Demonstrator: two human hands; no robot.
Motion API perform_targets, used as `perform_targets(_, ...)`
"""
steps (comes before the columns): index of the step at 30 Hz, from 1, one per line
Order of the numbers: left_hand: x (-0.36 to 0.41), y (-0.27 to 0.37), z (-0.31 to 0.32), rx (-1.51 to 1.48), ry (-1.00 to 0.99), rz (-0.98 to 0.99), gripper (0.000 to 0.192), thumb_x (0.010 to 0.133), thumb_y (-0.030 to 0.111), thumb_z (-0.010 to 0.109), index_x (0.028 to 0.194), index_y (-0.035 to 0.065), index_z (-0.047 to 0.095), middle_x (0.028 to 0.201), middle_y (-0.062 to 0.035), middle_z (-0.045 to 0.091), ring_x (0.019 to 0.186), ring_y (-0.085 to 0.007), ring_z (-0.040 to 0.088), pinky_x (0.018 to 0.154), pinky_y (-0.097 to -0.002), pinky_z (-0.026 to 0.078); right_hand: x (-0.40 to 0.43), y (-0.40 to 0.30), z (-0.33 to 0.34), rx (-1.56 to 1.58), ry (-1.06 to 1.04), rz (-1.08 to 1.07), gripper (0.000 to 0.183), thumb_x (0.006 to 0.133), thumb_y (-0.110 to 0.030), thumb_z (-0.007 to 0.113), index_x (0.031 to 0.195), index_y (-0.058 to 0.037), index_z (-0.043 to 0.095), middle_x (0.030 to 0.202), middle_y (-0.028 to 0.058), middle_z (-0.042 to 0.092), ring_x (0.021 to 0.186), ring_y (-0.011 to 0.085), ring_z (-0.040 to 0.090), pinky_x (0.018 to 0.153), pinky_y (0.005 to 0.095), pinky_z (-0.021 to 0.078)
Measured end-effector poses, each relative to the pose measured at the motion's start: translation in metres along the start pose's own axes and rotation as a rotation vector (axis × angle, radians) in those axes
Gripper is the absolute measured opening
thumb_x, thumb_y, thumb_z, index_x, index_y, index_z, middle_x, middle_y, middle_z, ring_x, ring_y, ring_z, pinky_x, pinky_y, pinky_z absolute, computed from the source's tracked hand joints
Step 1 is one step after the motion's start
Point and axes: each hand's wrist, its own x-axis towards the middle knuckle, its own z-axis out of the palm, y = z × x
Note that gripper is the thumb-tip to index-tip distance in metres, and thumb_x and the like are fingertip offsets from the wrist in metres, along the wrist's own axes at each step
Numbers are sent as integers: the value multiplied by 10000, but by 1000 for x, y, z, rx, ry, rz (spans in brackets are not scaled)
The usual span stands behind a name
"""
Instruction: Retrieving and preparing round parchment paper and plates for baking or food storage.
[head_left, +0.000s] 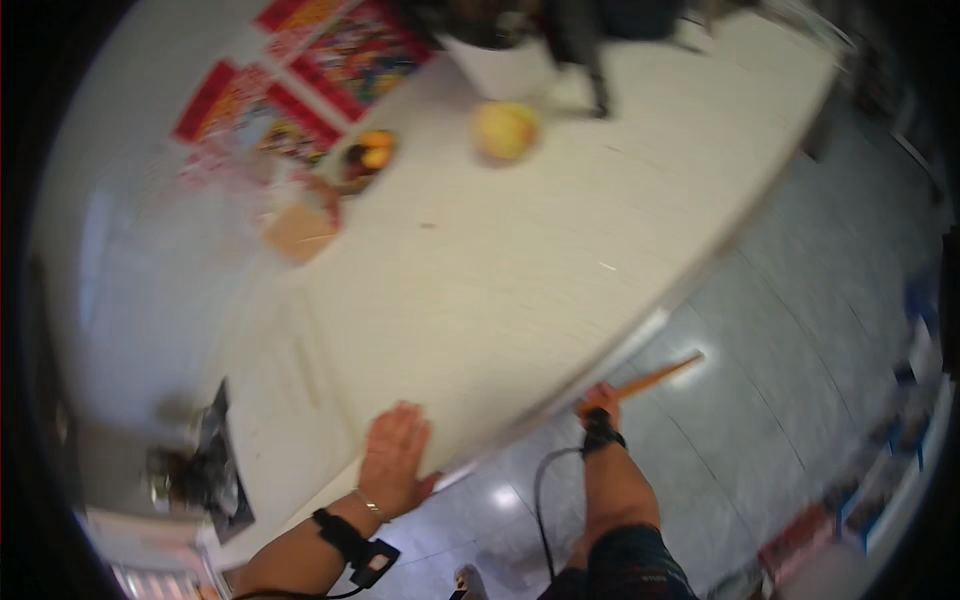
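Note:
My left hand (395, 459) lies palm down on the pale countertop (525, 247) near its front edge, holding nothing, with the fingers roughly side by side. A black strapped device and a thin bracelet are on that wrist. Beyond the counter edge, over the floor, my right hand (602, 400) is closed around a long, thin orange-brown object (660, 376), perhaps a wooden stick. A black band with a cable sits at the right wrist. The picture is blurred, so the fingers of the right hand show poorly.
A white pot (499, 67) and a yellow-red round fruit (506, 131) stand far back. A bowl with orange fruit (373, 152), a light brown block (300, 232) and red printed sheets (360, 60) are by the wall. A stove (214, 476) is at left; tiled floor (720, 420) lies right.

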Motion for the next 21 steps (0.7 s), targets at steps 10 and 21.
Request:
perform_targets(10, -11, -4, -7, -37, 50, -21, 686, 570, 246, 742, 1142, 26, 434, 1233, -199, 388, 1172, -372, 356, 971, -501, 288, -22, 0, 21, 41, -164, 304, 106, 744, -237, 608, 710, -185, 522, 579, -83, 519, 492, 107, 513, 442, 263, 467)
perform_targets(21, -4, -7, 1, -3, 109, 42, 748, 546, 179, 715, 1189, -9, 384, 1300, -230, 317, 1222, -406, 281, 997, -527, 214, -4, -10, -46, -255, 110, 69, 232, 764, -257, 544, 585, -165, 428, 481, -22, 412, 421, 178, 408, 388, 314, 315)
